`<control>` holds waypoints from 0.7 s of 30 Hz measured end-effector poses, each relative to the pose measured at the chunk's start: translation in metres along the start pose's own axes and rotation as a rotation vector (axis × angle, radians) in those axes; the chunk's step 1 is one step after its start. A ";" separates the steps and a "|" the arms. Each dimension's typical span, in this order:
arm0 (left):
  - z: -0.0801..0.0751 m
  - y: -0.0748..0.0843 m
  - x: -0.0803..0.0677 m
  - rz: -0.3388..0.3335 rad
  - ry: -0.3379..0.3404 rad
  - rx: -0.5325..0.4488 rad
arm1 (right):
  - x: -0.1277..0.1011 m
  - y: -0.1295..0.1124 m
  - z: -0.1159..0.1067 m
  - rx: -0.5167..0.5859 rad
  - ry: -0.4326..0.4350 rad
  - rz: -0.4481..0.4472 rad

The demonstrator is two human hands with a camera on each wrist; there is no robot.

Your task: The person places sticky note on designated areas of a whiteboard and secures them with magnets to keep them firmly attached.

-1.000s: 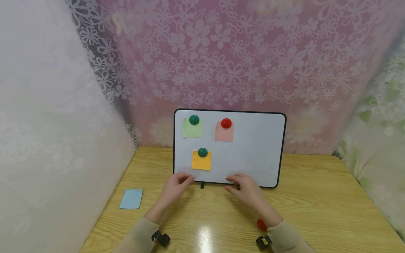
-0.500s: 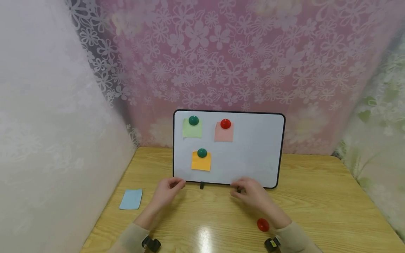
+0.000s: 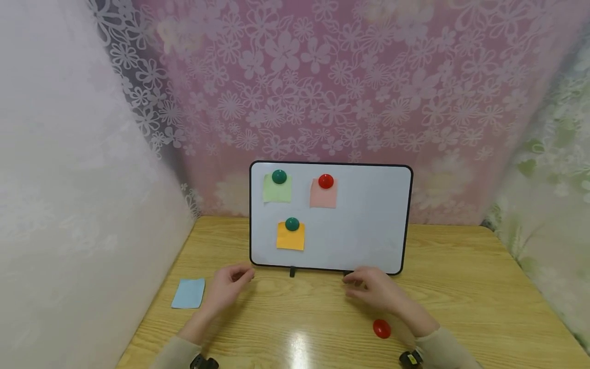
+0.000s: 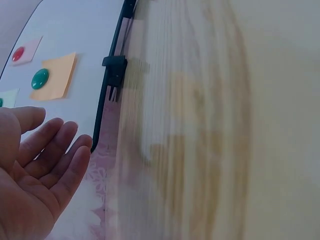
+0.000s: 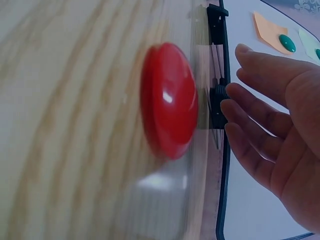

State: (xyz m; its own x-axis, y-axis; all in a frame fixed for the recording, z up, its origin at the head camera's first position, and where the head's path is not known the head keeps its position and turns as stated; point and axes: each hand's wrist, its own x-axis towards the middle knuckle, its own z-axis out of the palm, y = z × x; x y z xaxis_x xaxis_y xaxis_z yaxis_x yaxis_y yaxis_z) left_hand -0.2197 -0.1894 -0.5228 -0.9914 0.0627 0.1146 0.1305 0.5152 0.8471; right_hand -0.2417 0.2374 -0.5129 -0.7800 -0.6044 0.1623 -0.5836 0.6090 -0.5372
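A small whiteboard (image 3: 369, 225) stands upright on the wooden table (image 3: 461, 287). Green magnets pin a green note (image 3: 276, 190) and an orange note (image 3: 290, 238) to it, and a red magnet pins a pink note (image 3: 323, 196). My left hand (image 3: 228, 284) hovers open over the table, just left of the board's lower left corner, holding nothing. My right hand (image 3: 375, 291) is open in front of the board's bottom edge, fingers relaxed and empty. A loose red magnet (image 3: 381, 328) lies on the table near my right wrist, large in the right wrist view (image 5: 167, 100).
A light blue note (image 3: 188, 293) lies flat on the table to the left of my left hand. Floral curtains (image 3: 322, 92) close off the back and both sides. The board's black feet (image 4: 114, 72) rest on the tabletop.
Both hands have drawn back from the board's bottom edge toward me, the left hand drifting leftward toward the blue note. The board and its notes stay put.
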 end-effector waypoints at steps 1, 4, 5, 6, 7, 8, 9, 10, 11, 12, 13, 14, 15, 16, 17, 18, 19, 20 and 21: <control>-0.002 0.000 -0.001 -0.011 0.007 0.006 | -0.001 0.001 -0.001 0.004 -0.010 0.007; -0.009 -0.002 -0.005 -0.025 0.022 0.027 | -0.005 0.004 -0.004 0.014 -0.040 0.022; -0.011 -0.003 -0.006 -0.030 0.026 0.036 | -0.006 0.004 -0.004 0.018 -0.048 0.026; -0.013 -0.004 -0.007 -0.031 0.030 0.046 | -0.007 0.005 -0.005 0.023 -0.057 0.031; -0.015 -0.006 -0.008 -0.029 0.030 0.054 | -0.008 0.006 -0.006 0.026 -0.064 0.035; -0.017 -0.007 -0.009 -0.030 0.030 0.060 | -0.009 0.007 -0.007 0.029 -0.070 0.037; -0.020 -0.008 -0.010 -0.031 0.031 0.070 | -0.010 0.008 -0.008 0.031 -0.076 0.041; -0.022 -0.009 -0.011 -0.032 0.033 0.077 | -0.011 0.009 -0.008 0.031 -0.081 0.041; -0.025 -0.009 -0.011 -0.035 0.033 0.083 | -0.012 0.009 -0.009 0.030 -0.087 0.042; -0.028 -0.010 -0.012 -0.034 0.034 0.089 | -0.014 0.010 -0.010 0.032 -0.092 0.041; -0.030 -0.011 -0.013 -0.039 0.036 0.101 | -0.015 0.011 -0.011 0.029 -0.098 0.040; -0.033 -0.012 -0.014 -0.044 0.040 0.115 | -0.017 0.012 -0.012 0.032 -0.106 0.039; -0.036 -0.013 -0.015 -0.047 0.046 0.128 | -0.018 0.013 -0.014 0.032 -0.111 0.037; -0.039 -0.014 -0.016 -0.048 0.050 0.136 | -0.020 0.014 -0.015 0.032 -0.115 0.033; -0.042 -0.015 -0.017 -0.046 0.054 0.147 | -0.022 0.015 -0.017 0.033 -0.119 0.031; -0.045 -0.015 -0.018 -0.044 0.059 0.159 | -0.024 0.017 -0.018 0.030 -0.120 0.027; -0.048 -0.016 -0.018 -0.045 0.064 0.168 | -0.026 0.018 -0.020 0.023 -0.122 0.023; -0.051 -0.017 -0.019 -0.039 0.069 0.176 | -0.028 0.019 -0.021 0.021 -0.122 0.017; -0.054 -0.017 -0.020 -0.035 0.072 0.181 | -0.030 0.020 -0.022 0.013 -0.120 0.013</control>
State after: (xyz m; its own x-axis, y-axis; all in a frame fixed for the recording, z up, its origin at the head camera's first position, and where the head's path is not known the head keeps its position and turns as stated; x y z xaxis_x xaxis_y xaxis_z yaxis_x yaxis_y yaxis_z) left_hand -0.2020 -0.2458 -0.5117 -0.9915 -0.0156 0.1294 0.0868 0.6616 0.7448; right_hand -0.2350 0.2795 -0.5105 -0.7543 -0.6541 0.0560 -0.5702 0.6106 -0.5496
